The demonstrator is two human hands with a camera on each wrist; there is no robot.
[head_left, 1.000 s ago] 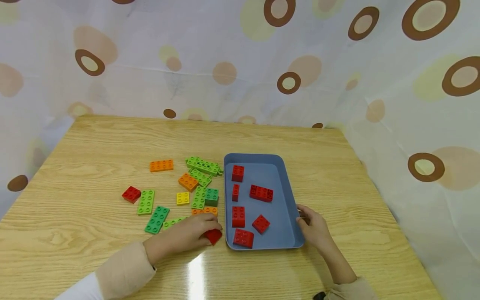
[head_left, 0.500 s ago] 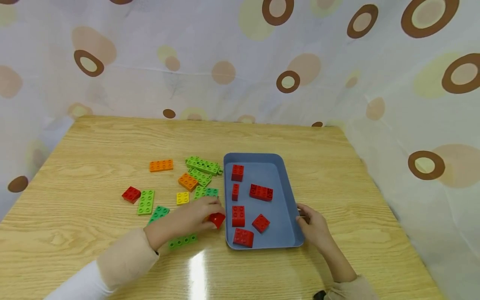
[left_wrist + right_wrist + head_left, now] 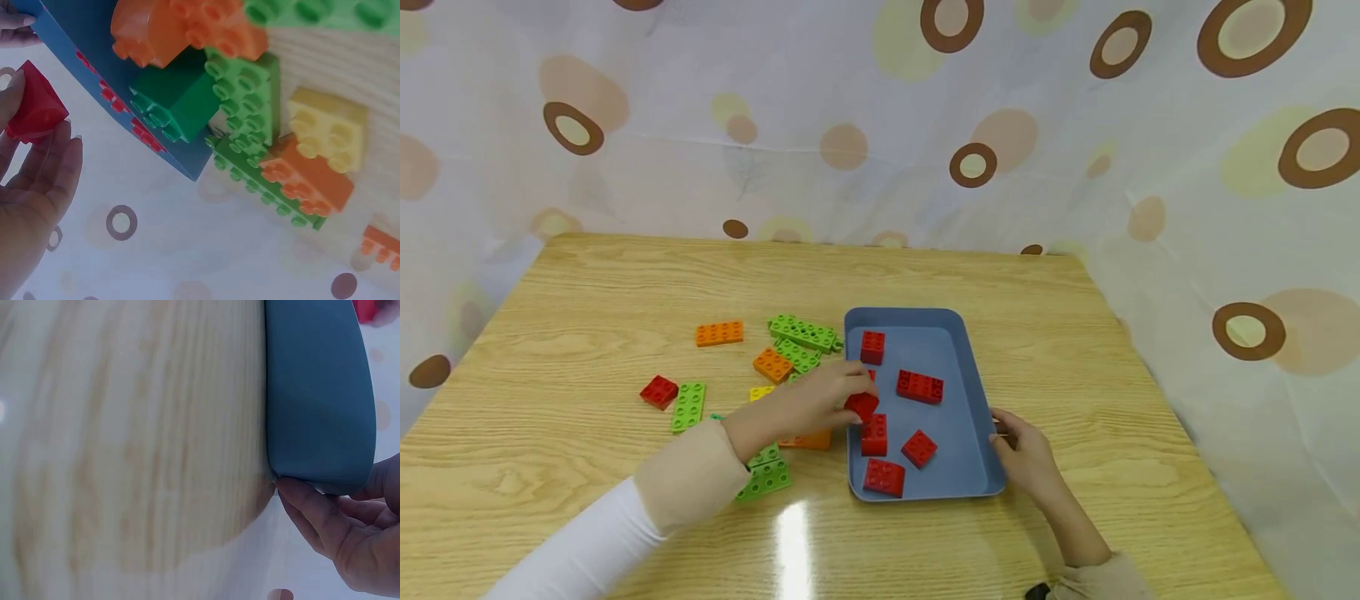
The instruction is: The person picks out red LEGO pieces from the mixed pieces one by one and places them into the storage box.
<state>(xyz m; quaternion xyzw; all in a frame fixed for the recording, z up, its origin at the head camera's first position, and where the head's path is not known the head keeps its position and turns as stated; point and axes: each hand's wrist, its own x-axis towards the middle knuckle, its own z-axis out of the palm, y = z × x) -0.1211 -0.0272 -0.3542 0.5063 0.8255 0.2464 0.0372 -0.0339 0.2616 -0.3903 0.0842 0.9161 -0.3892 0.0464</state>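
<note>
My left hand [image 3: 823, 396] pinches a red toy brick [image 3: 862, 405] between thumb and fingers, over the left side of a blue-grey tray [image 3: 977, 400]. In the left wrist view that red brick [image 3: 40, 107] has a smooth slanted face, with studs pointing down. Inside the tray lie several red bricks, among them a long one [image 3: 920, 386], a small square one [image 3: 919, 448] and a curved one [image 3: 883, 477]. The held brick partly covers another in the tray. At the tray's right wall, my right hand [image 3: 1028, 450] grips the edge, fingers low on the outside in the right wrist view.
Left of the tray several loose bricks lie on the wooden table [image 3: 1022, 317]: a red one [image 3: 658, 392], an orange one [image 3: 719, 333], light green ones [image 3: 688, 407] and a yellow one [image 3: 328, 128]. My left forearm hides some. A patterned cloth [image 3: 775, 125] hangs behind.
My left hand has lifted the red brick from the table beside the tray and carried it right and away from me, over the tray's left side. The right hand stays at the tray wall.
</note>
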